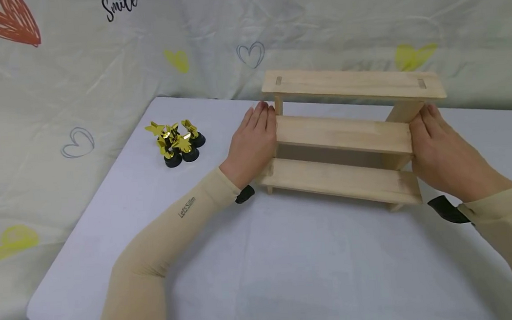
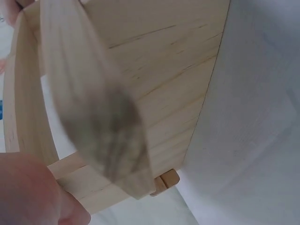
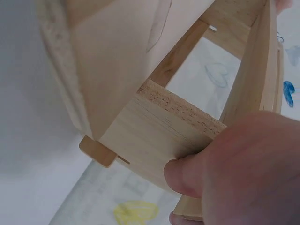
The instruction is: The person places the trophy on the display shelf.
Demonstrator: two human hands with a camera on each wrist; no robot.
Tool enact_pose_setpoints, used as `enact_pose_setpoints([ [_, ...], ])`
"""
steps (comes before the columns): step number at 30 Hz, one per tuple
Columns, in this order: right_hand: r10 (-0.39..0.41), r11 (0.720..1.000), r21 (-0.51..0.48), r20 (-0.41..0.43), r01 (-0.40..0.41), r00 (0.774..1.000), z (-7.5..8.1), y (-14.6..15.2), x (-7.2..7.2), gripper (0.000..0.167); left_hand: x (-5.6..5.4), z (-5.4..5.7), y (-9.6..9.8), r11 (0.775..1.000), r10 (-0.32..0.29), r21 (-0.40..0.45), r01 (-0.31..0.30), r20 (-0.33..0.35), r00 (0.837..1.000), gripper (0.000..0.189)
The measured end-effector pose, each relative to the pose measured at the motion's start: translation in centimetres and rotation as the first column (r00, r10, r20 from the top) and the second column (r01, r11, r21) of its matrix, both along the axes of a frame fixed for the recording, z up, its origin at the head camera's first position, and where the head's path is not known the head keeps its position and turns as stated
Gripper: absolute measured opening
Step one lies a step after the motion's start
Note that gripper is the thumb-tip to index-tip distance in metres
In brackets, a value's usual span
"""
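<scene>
A pale wooden three-tier display shelf (image 1: 342, 131) stands on the table, its steps rising toward the back. My left hand (image 1: 254, 135) presses against its left end, fingers straight and side by side. Against the right end lies my right hand (image 1: 449, 155), its fingers pointing up along the side. In the right wrist view its thumb (image 3: 187, 176) touches a wooden side piece. The left wrist view shows part of the left hand (image 2: 35, 192) beside the shelf frame (image 2: 178, 79). Neither view shows the palms.
Several shiny gold, butterfly-like ornaments (image 1: 180, 142) on black round bases stand grouped left of the shelf. The white table (image 1: 289, 275) has a rounded left front corner. Behind it hangs a pale cloth (image 1: 213, 30) printed with hearts and lettering.
</scene>
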State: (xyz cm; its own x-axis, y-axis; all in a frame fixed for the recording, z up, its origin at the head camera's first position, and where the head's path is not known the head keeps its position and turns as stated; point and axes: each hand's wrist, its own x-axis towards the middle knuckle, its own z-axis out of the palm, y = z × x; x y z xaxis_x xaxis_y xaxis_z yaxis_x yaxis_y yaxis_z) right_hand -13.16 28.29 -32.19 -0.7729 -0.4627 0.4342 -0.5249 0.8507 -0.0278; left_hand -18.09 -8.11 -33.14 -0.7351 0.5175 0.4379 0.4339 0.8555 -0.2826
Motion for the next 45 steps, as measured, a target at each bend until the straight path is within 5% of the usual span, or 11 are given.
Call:
enact_pose_setpoints([
  [13, 0.098, 0.994, -0.034, -0.105, -0.102, 0.990, -0.2, -0.7, 1.5, 0.035, 1.8, 0.0, -1.0, 0.999, -0.034, 0.007, 0.035, -0.030, 0.999, 0.041],
  [32, 0.077, 0.997, 0.010, -0.092, -0.076, 0.993, 0.0, -1.1, 4.0, 0.032, 4.2, 0.2, -1.6, 0.998, -0.061, -0.020, 0.059, -0.109, 0.992, 0.040],
  [39, 0.097, 0.995, -0.027, -0.073, -0.099, 0.993, -0.1, -0.9, 4.1, 0.040, 4.3, 0.2, -1.9, 0.998, -0.068, -0.005, 0.068, -0.065, 0.996, 0.040],
  [45, 0.078, 0.994, -0.074, 0.016, -0.077, 0.997, -0.3, -0.4, 3.9, 0.043, 4.0, 0.1, -3.0, 0.997, -0.079, -0.006, 0.079, 0.057, 0.995, 0.051],
])
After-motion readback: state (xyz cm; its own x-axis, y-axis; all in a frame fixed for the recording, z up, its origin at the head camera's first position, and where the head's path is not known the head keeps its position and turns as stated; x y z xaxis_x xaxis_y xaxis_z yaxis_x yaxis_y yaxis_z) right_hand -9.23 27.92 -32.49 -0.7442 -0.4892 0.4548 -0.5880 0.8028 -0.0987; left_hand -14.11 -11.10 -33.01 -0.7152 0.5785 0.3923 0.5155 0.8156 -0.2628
